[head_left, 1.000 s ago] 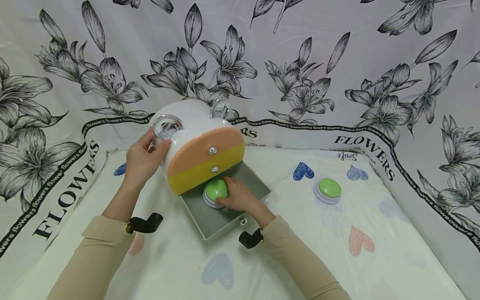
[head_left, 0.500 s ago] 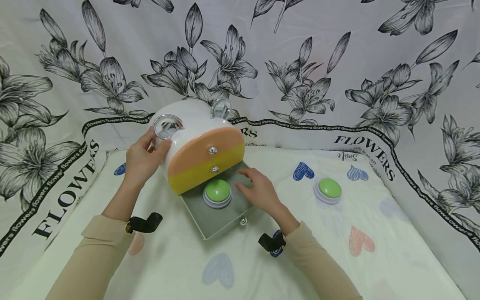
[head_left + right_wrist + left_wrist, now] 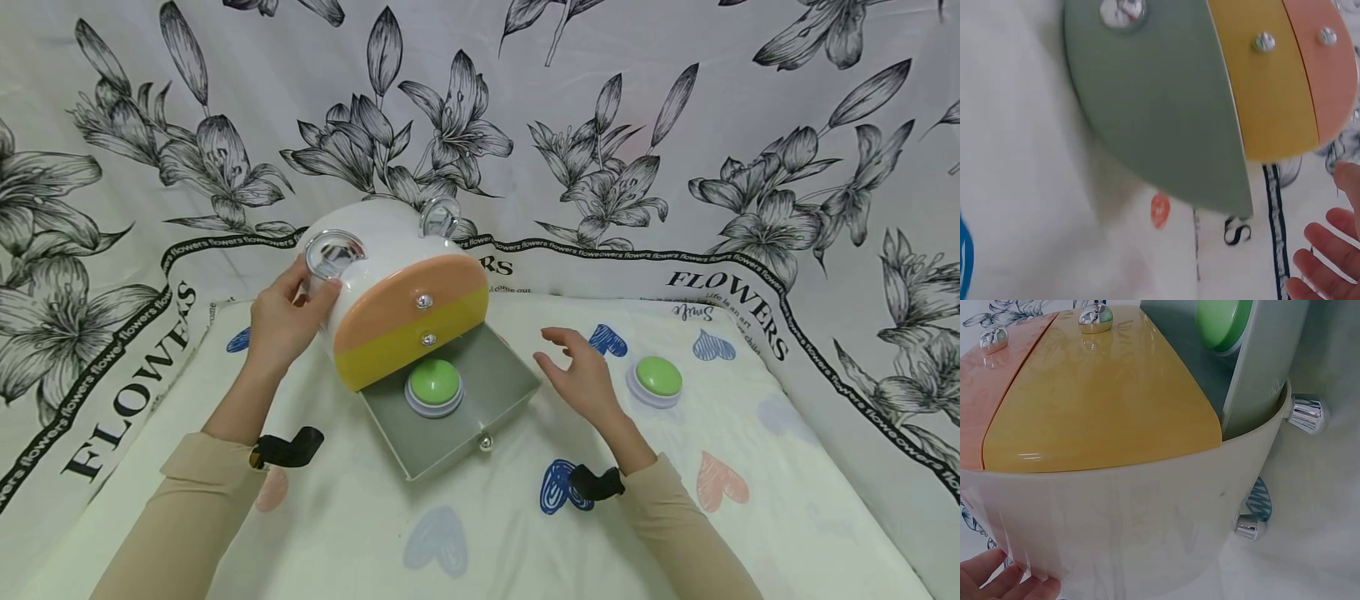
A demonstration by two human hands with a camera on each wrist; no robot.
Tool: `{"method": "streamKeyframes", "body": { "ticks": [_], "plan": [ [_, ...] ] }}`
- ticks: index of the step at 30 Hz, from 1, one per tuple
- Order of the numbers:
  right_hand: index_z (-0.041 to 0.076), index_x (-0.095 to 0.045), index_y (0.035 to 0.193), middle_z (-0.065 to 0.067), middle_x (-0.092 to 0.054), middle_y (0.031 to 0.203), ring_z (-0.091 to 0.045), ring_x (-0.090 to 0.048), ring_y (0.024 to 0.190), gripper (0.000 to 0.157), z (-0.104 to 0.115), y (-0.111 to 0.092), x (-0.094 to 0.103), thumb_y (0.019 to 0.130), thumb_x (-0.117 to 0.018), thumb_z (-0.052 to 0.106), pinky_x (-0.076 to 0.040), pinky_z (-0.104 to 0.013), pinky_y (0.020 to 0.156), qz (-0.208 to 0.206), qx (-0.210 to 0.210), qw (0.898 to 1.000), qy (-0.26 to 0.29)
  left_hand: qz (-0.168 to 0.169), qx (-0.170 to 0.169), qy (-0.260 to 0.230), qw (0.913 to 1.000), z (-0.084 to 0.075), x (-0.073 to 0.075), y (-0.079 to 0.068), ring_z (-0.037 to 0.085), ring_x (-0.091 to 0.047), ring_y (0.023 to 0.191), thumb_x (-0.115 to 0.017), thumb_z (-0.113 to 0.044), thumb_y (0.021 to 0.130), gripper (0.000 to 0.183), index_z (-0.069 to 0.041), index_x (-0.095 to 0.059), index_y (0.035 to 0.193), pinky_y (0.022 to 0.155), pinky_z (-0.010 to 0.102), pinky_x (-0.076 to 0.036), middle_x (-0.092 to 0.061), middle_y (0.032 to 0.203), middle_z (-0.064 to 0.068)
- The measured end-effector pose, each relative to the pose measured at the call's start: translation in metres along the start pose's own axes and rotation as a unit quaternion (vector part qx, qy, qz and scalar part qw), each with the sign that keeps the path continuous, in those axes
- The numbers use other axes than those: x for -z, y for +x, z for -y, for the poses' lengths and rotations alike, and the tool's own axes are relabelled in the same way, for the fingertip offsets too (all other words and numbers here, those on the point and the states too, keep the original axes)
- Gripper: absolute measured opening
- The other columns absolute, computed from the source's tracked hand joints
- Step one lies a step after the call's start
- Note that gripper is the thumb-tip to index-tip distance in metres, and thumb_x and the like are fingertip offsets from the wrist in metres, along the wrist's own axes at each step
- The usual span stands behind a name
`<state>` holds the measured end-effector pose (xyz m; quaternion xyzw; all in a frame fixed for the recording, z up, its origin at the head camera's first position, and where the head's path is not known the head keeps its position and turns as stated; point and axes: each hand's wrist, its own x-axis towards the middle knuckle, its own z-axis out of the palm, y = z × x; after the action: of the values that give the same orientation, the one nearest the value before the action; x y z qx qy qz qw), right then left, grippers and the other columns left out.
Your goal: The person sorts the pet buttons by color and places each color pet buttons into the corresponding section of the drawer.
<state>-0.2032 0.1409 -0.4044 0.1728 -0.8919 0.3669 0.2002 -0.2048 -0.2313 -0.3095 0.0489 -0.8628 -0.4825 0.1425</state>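
Note:
A white, rounded drawer box [image 3: 375, 225] has an orange upper drawer [image 3: 390, 300], a yellow middle drawer [image 3: 442, 327] and a grey-green bottom drawer [image 3: 457, 433]. That bottom drawer is pulled out, with a green-domed button [image 3: 435, 382] on a white base inside it. My left hand [image 3: 285, 321] rests against the box's left side, thumb below the clear ear-shaped piece [image 3: 335, 252]; its fingertips lie on the white shell in the left wrist view. Holding nothing, my right hand [image 3: 585, 379] hovers between the bottom drawer and a second green-domed button [image 3: 657, 381] on the cloth.
A white cloth [image 3: 360, 533] printed with hearts covers the table. Behind it hangs a floral curtain [image 3: 570, 183] with a black lettered band. A round metallic knob [image 3: 486, 442] sticks out from the bottom drawer's front. Short silvery feet [image 3: 1307, 414] support the box.
My right hand has let go of the green-domed button in the bottom drawer and moved right, out of the drawer. The button stays there. My left hand and the box have not moved.

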Motion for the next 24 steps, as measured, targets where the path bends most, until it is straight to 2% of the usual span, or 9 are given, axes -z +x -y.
{"method": "streamKeyframes", "body": {
  "ticks": [8, 14, 24],
  "plan": [
    [0.003, -0.056, 0.12, -0.012, -0.061, 0.117, -0.027, -0.058, 0.105, 0.041, -0.032, -0.003, 0.024, 0.084, -0.067, 0.019, -0.051, -0.043, 0.085, -0.031, -0.035, 0.999, -0.019, 0.0, -0.002, -0.004, 1.0, -0.001, 0.001, -0.002, 0.023, -0.026, 0.137, -0.054, -0.052, 0.086, 0.067, -0.02, -0.036, 0.143, 0.104, 0.041, -0.036, -0.024, 0.151, -0.004],
    [0.003, -0.052, 0.126, -0.015, -0.057, 0.123, -0.031, -0.054, 0.112, 0.046, -0.054, -0.005, 0.044, 0.086, -0.065, 0.022, -0.048, -0.047, 0.09, -0.042, -0.08, 0.995, -0.05, 0.0, -0.001, -0.004, 1.0, -0.001, 0.001, -0.002, 0.024, -0.026, 0.137, -0.054, -0.052, 0.086, 0.068, -0.02, -0.035, 0.143, 0.104, 0.041, -0.037, -0.023, 0.151, -0.004],
    [0.005, -0.039, 0.139, -0.022, -0.042, 0.138, -0.041, -0.036, 0.127, 0.061, -0.083, -0.013, 0.067, 0.088, -0.059, 0.033, -0.031, -0.055, 0.104, -0.024, -0.177, 0.98, -0.083, 0.002, 0.0, -0.001, 1.0, 0.0, 0.0, -0.001, 0.023, -0.026, 0.137, -0.053, -0.052, 0.086, 0.067, -0.02, -0.036, 0.143, 0.104, 0.041, -0.037, -0.024, 0.151, -0.004]
  ]
}}
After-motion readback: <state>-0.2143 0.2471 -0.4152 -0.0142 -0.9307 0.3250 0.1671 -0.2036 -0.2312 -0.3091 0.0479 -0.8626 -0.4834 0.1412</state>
